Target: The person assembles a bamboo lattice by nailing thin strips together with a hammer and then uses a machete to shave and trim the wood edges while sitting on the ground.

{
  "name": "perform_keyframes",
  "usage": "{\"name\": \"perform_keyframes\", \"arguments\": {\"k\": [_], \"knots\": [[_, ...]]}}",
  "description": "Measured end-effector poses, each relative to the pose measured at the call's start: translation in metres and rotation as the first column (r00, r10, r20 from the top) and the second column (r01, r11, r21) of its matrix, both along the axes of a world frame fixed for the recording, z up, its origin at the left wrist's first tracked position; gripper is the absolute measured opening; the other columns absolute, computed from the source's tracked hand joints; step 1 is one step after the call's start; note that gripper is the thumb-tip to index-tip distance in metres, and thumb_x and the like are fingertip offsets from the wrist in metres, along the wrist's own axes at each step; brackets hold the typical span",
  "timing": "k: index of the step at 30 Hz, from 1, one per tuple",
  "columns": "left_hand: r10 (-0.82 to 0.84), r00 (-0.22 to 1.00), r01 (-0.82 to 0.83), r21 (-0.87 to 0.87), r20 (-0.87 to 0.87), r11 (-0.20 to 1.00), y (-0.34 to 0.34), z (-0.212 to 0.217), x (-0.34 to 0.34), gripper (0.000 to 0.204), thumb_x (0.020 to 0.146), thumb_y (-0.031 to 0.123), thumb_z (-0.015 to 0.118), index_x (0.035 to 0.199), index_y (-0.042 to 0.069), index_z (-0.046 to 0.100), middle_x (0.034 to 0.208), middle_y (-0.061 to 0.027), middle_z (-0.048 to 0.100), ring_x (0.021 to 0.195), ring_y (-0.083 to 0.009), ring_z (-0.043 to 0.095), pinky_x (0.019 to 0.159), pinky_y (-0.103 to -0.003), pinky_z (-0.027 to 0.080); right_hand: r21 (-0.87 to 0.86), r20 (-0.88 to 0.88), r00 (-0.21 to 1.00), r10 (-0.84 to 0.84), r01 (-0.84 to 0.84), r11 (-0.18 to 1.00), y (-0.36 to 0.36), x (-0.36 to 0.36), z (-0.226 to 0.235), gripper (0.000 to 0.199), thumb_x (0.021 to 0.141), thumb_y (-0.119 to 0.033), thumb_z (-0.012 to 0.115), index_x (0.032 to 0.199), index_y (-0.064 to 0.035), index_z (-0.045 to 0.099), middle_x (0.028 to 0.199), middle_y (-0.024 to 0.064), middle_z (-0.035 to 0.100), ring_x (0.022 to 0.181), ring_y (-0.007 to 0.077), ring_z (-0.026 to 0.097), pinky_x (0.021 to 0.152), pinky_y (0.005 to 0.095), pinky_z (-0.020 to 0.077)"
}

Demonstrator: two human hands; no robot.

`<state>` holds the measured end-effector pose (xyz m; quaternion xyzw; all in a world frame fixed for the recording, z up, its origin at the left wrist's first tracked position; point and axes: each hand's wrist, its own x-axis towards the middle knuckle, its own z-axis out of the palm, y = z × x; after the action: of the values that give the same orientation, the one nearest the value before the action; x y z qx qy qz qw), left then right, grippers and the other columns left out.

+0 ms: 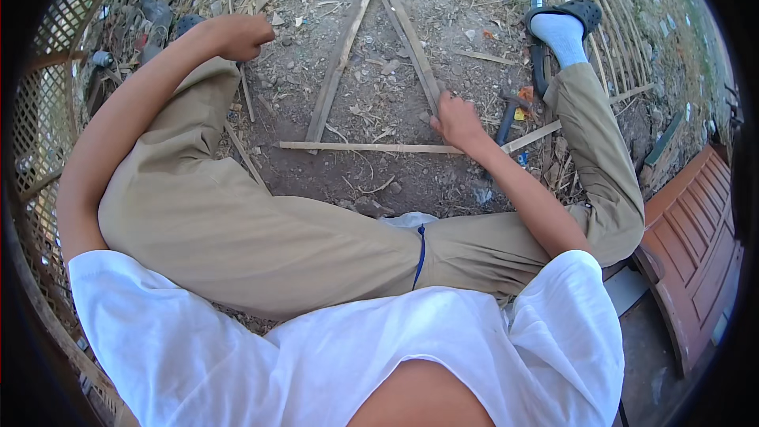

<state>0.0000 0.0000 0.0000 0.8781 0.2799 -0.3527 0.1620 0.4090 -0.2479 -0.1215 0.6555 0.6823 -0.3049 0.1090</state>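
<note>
Right hand (457, 121) presses, fingers curled, on the slat triangle (371, 71) where the right slat meets the base slat (368, 146) on the dirt. Left hand (241, 35), a loose fist holding nothing visible, rests on the knee. Hammer (510, 111) lies just beside. Advice: keep that joint pinned flat and square.

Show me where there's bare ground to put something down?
Inside the triangle of wooden slats the dirt is mostly bare, and below the bottom slat. It is crowded by the right hand, where the hammer and scraps lie.
</note>
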Motion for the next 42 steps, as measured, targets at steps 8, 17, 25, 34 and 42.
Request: {"name": "perform_keyframes", "arguments": {"k": [8,17,25,34,42], "knots": [[0.021,0.968,0.008,-0.113,0.250,0.994,0.017,-0.025,0.031,0.019,0.083,0.010,0.064,0.083,-0.006,0.054,0.077,-0.0224,0.057,0.077,-0.0438,0.060,0.073,-0.052,0.047,0.069,-0.110,0.994,-0.021,0.028,0.997,-0.017,-0.028,0.001,0.047,0.091,-0.025,0.082,0.112,0.0119,0.061,0.104,0.0319,0.073,0.099,0.0495,0.073,0.088,0.0553,0.0606],[0.012,0.971,0.017,-0.120,0.239,0.993,0.017,-0.004,0.041,0.018,0.085,0.009,0.065,0.084,-0.006,0.054,0.073,-0.0220,0.056,0.074,-0.0428,0.059,0.073,-0.053,0.046,-0.603,-0.099,0.894,-0.436,0.295,0.741,-0.023,-0.010,0.033,0.044,0.098,-0.032,0.075,0.109,0.0099,0.071,0.112,0.0305,0.075,0.108,0.0473,0.073,0.092,0.0526,0.0611],[-0.020,0.963,0.048,-0.099,0.267,0.994,0.004,-0.001,0.058,0.029,0.103,0.021,0.062,0.090,-0.005,0.059,0.080,-0.0224,0.062,0.082,-0.0456,0.063,0.076,-0.054,0.048,-0.011,0.355,0.859,-0.370,0.399,0.917,-0.038,0.148,0.004,0.045,0.094,-0.036,0.076,0.120,0.0003,0.075,0.126,0.0245,0.074,0.114,0.0425,0.073,0.096,0.0543,0.0589],[-0.029,0.975,0.043,-0.058,0.222,0.997,-0.001,0.001,0.040,0.027,0.102,0.020,0.062,0.093,-0.005,0.063,0.084,-0.0242,0.066,0.086,-0.0457,0.066,0.078,-0.055,0.051,-0.033,0.253,0.783,-0.568,0.593,0.804,-0.030,0.135,0.005,0.047,0.084,-0.037,0.083,0.111,0.0011,0.075,0.121,0.0231,0.076,0.115,0.0406,0.074,0.095,0.0478,0.0582],[0.003,0.969,0.012,-0.058,0.247,0.998,-0.001,0.010,0.039,0.027,0.102,0.020,0.063,0.092,-0.005,0.061,0.081,-0.0232,0.064,0.084,-0.0444,0.066,0.078,-0.055,0.049,-0.171,-0.543,0.613,-0.574,0.588,0.790,0.001,0.123,-0.016,0.021,0.100,-0.021,0.066,0.100,0.0008,0.064,0.084,0.0045,0.064,0.071,0.0181,0.064,0.063,0.0320,0.0498]]}}
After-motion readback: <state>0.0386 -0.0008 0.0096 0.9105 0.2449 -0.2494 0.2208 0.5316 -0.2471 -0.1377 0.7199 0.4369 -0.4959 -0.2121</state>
